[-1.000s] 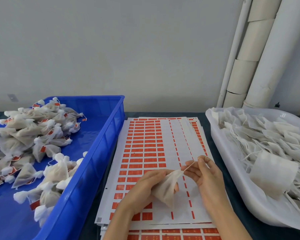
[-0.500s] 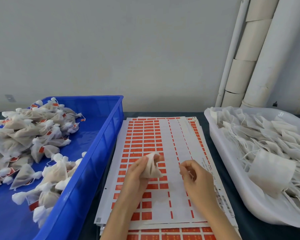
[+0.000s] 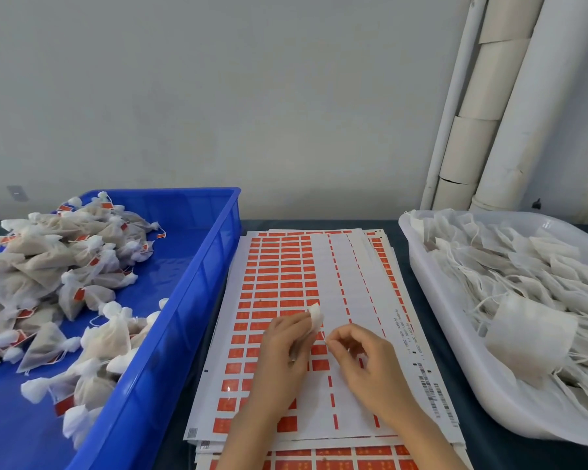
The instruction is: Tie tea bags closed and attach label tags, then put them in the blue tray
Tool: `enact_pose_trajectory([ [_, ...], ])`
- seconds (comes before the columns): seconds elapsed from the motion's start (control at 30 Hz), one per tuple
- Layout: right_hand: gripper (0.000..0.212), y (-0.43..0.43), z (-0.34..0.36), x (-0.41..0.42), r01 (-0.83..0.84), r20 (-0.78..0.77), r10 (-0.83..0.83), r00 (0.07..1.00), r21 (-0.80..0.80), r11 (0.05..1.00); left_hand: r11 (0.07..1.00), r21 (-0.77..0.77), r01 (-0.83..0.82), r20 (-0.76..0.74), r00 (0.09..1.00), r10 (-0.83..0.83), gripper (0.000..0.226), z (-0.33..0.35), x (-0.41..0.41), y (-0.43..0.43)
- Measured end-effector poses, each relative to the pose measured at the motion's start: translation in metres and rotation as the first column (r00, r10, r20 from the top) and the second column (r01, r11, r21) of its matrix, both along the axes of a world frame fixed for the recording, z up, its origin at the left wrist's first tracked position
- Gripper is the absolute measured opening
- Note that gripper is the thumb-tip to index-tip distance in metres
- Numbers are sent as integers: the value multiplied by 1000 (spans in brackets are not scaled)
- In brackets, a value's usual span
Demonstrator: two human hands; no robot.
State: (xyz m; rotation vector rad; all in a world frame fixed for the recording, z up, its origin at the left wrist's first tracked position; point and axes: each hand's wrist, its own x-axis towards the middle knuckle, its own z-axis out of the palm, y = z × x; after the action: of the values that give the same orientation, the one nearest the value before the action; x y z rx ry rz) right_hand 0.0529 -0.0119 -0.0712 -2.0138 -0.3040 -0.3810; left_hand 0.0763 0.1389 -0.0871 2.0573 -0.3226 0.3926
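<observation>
My left hand (image 3: 283,351) grips a white tea bag (image 3: 315,317) over the sheet of red label stickers (image 3: 279,286); only the bag's gathered top shows above my fingers. Just to its right, my right hand (image 3: 364,361) pinches the bag's thin string between thumb and forefinger. The blue tray (image 3: 184,300) stands at the left and holds several tied, tagged tea bags (image 3: 58,266). A white tray (image 3: 455,361) at the right is piled with untied tea bags (image 3: 530,300) and loose strings.
Stacked label sheets cover the dark table between the two trays, with another sheet (image 3: 336,461) at the front edge. White pipes (image 3: 489,106) lean against the grey wall at the back right.
My left hand has turned the tea bag upright and closed round it, hiding most of it. Both hands have moved up the sheet, and my right hand now pinches the string close to the bag.
</observation>
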Motion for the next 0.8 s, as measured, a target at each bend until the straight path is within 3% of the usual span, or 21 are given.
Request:
enact_pose_trajectory([
  [0.17, 17, 4, 5, -4, -49, -20, 51, 999, 61, 997, 997, 65, 38, 106, 993, -44, 32, 0, 2, 0],
  [0.47, 23, 5, 4, -4, -68, -1, 69, 998, 92, 993, 993, 94, 64, 98, 992, -74, 31, -2, 0, -1],
  [0.63, 15, 6, 7, -2, -38, -27, 47, 999, 273, 961, 982, -130, 137, -12, 990, -140, 33, 10, -5, -6],
  [0.7, 21, 3, 6, 1, 74, -112, -36, 993, 356, 932, 963, -219, 157, -95, 979, -181, 36, 16, -8, -7],
  [0.8, 26, 3, 7, 3, 43, -277, 56, 959, 342, 939, 935, -305, 180, -159, 959, -236, 32, 19, -10, -7],
])
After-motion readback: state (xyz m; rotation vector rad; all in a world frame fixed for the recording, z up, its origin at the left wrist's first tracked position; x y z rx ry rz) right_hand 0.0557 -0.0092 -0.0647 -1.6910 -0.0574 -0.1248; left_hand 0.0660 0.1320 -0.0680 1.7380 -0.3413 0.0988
